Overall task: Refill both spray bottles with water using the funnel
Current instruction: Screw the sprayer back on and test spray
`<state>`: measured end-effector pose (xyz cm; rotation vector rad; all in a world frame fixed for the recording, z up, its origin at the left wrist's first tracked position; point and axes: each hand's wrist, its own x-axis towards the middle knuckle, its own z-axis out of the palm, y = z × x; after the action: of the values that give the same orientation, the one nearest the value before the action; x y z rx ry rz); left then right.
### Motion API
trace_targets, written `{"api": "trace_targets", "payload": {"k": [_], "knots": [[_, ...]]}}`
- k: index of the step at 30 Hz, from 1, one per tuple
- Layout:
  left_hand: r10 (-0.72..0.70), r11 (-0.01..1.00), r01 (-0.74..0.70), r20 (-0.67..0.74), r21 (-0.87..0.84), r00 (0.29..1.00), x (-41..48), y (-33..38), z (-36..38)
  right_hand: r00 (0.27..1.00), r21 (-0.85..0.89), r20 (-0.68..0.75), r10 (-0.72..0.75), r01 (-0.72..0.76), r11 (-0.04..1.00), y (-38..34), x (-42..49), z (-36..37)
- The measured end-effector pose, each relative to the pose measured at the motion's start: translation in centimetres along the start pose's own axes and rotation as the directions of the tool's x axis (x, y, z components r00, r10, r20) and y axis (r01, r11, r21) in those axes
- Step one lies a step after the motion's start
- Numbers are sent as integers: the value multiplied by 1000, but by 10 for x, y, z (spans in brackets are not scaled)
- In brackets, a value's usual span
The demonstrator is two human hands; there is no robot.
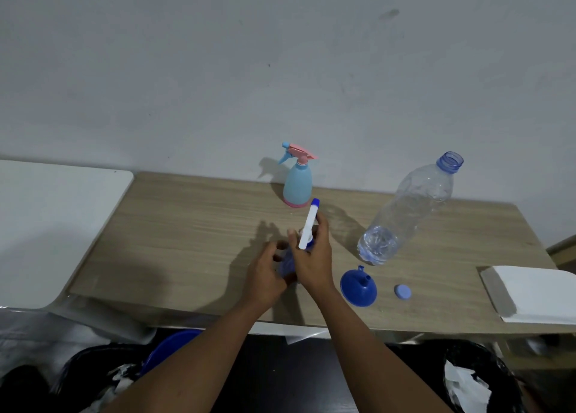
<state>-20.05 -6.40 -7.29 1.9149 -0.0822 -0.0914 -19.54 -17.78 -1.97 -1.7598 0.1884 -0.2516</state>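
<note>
Head view, centre of the frame: the left grip (267, 272) curls round the body of the small blue spray bottle (286, 265) over the worktop (187, 225), and the right grip (312, 256) holds its white sprayer head (308, 225). It is probably light, stiff plastic and likely slick, so it is best held low on the body while the top turns. The funnel (358, 288) and water bottle (408, 213) sit to the right, with the pink spray bottle (297, 185) behind

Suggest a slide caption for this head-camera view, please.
Left hand holds the blue spray bottle, right hand grips its sprayer head; funnel, cap and open water bottle wait nearby.
</note>
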Motion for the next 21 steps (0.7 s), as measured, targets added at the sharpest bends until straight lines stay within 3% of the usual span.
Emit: {"api": "trace_targets", "payload": {"k": [3, 6, 8, 10, 12, 14, 18, 21], "knots": [[-19, 988, 7, 73, 154, 997, -7, -6, -12, 999, -31, -6, -32, 32, 999, 1, 9, 0], [-40, 898, 54, -41, 437, 998, -10, -26, -42, 996, -100, 89, -22, 31, 995, 5, 17, -7], [-162, 791, 191, -101, 581, 982, -13, -37, -65, 985, -149, 173, -2, 29, 988, 2, 20, -13], [-343, 663, 294, -69, 688, 937, -17, -47, -82, 958, -191, 285, 40, 16, 981, -2, 24, -18], [-471, 598, 296, 28, 745, 882, -22, -55, -92, 893, -261, 441, 86, 36, 965, -4, 27, -21], [-517, 602, 261, 120, 754, 848, -24, -57, -95, 831, -347, 544, 116, 98, 933, -3, 30, -22], [-553, 602, 258, 162, 756, 817, -21, -52, -98, 787, -449, 565, 248, 40, 893, -6, 28, -23], [-555, 601, 254, 167, 758, 815, -23, -49, -99, 803, -455, 546, 241, 42, 889, -9, 27, -23]]}}
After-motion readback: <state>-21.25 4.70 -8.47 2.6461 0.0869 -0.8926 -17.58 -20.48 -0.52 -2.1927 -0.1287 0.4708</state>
